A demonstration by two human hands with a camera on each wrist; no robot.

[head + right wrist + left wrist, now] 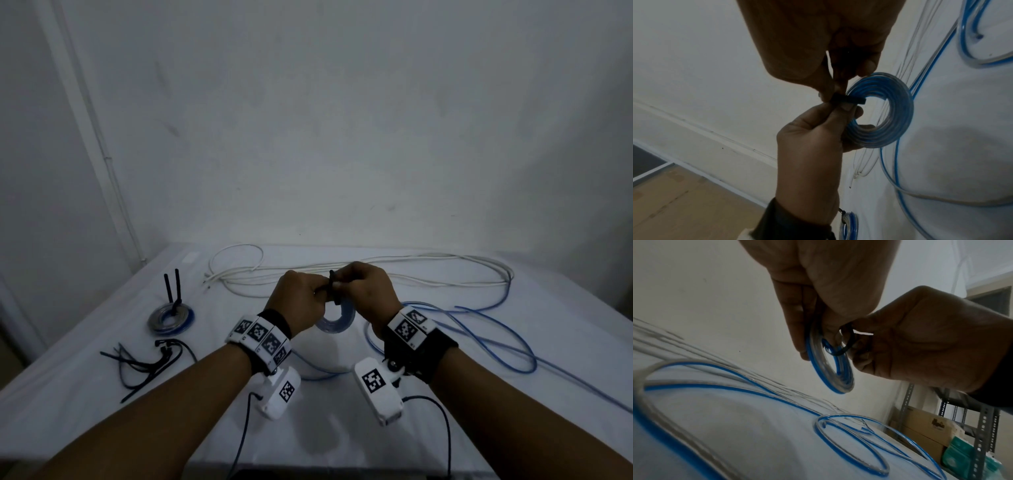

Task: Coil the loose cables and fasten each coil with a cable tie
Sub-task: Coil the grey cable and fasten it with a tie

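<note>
A small coil of blue-and-clear cable point(337, 321) hangs above the white table between both hands. My left hand point(317, 292) grips the coil point(830, 369) at its top, the thumb pressing where a black cable tie point(846, 101) wraps round the turns. My right hand point(342, 284) pinches the tie's tail point(331, 278) just above the coil point(890, 113). The tie forms a loop point(849, 344) through the coil's centre. Whether the loop sits tight I cannot tell.
A tied coil point(171, 317) with two black tails sticking up lies at the left. Several loose black ties point(144, 359) lie in front of it. A white cable point(342, 270) sprawls along the back. Loose blue cable point(479, 335) loops at the right on the table point(325, 445).
</note>
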